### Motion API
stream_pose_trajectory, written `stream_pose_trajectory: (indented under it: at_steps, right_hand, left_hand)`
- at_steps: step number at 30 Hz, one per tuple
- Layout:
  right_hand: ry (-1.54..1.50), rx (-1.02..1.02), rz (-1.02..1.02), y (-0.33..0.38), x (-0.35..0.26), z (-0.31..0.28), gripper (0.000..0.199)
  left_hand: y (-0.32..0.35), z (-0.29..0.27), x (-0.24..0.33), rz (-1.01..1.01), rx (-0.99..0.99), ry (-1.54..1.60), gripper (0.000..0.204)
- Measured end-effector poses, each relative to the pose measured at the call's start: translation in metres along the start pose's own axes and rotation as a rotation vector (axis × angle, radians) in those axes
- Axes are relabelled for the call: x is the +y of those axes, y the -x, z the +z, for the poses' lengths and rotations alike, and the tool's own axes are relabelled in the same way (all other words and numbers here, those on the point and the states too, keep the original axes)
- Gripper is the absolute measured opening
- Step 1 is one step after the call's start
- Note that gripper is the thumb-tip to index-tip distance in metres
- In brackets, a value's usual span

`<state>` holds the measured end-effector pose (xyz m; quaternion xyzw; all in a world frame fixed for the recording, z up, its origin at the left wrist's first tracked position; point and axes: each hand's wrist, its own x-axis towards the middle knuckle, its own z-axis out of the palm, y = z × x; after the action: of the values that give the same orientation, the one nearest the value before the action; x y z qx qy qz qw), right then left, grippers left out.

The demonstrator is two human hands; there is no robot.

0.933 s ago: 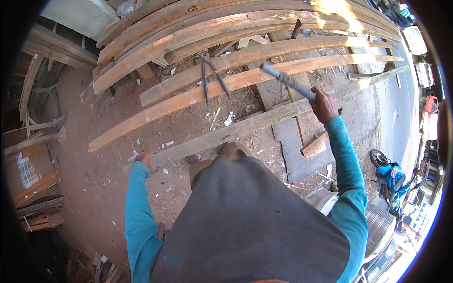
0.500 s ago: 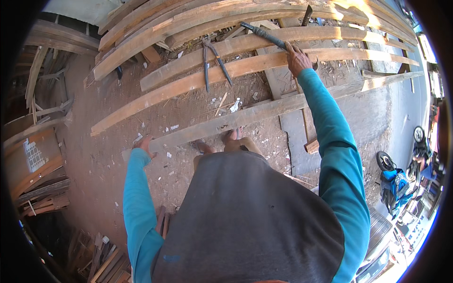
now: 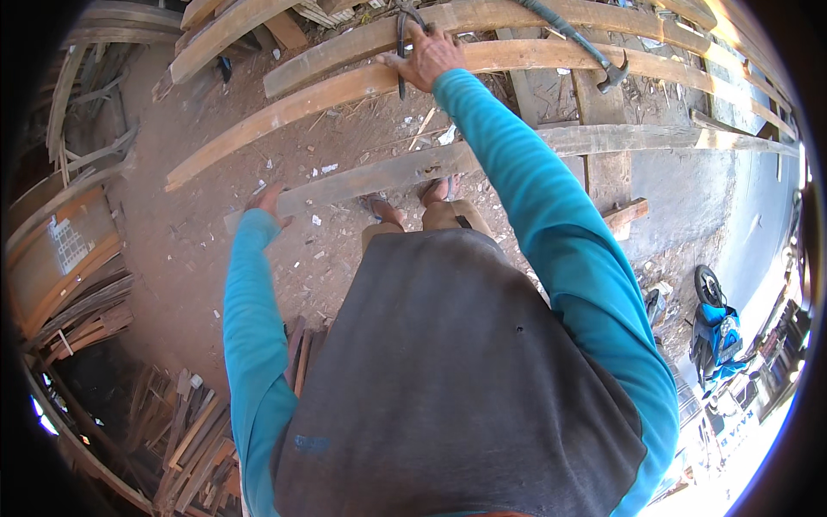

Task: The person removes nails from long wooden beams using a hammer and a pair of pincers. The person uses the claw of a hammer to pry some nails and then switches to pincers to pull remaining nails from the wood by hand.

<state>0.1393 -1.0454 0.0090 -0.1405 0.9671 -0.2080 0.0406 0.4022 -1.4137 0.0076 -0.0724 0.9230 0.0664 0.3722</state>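
Note:
My left hand (image 3: 269, 205) grips the left end of a long grey-brown wooden plank (image 3: 379, 171), with fingers and thumb around its edges. The plank runs crosswise in front of my feet. Farther off, my right hand (image 3: 428, 59) has its fingers spread over a pair of metal pincers (image 3: 401, 43). The pincers lie across two wooden beams, one handle showing and the other mostly hidden beneath the hand. To the right of that hand, a claw hammer (image 3: 579, 39) with a dark grip rests on the beams, its head toward me.
Long beams (image 3: 293, 112) lie crosswise beyond the plank. Wood scraps (image 3: 194, 431) are heaped at the lower left, and stacked timber (image 3: 77, 284) stands on the left. Chips and litter cover the dirt floor (image 3: 172, 258). A blue motorbike (image 3: 717, 332) is at the right.
My right hand has let go of the hammer, which now lies on the beams, and moved left onto the pincers. My left hand stays at the plank's end. The view has shifted.

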Motion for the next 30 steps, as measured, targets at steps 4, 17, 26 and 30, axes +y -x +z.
stream_pose_trajectory:
  at_steps: [4,17,26,30]
  right_hand:
    - [-0.003,-0.154,0.067,-0.008,-0.012,0.021,0.074]
    - [-0.965,-0.321,0.293,0.005,0.011,-0.059,0.039]
    - [-1.521,-0.276,0.601,0.235,-0.015,-0.104,0.028]
    - [-1.276,-0.377,0.587,0.310,-0.022,-0.103,0.037]
  left_hand:
    - [0.002,0.005,-0.004,-0.025,-0.014,0.025,0.088]
    - [0.000,-0.005,0.011,0.126,0.088,0.128,0.066]
    - [0.000,0.030,-0.009,0.266,0.440,-0.037,0.066]
    - [0.008,0.022,-0.003,0.240,0.357,0.006,0.071]
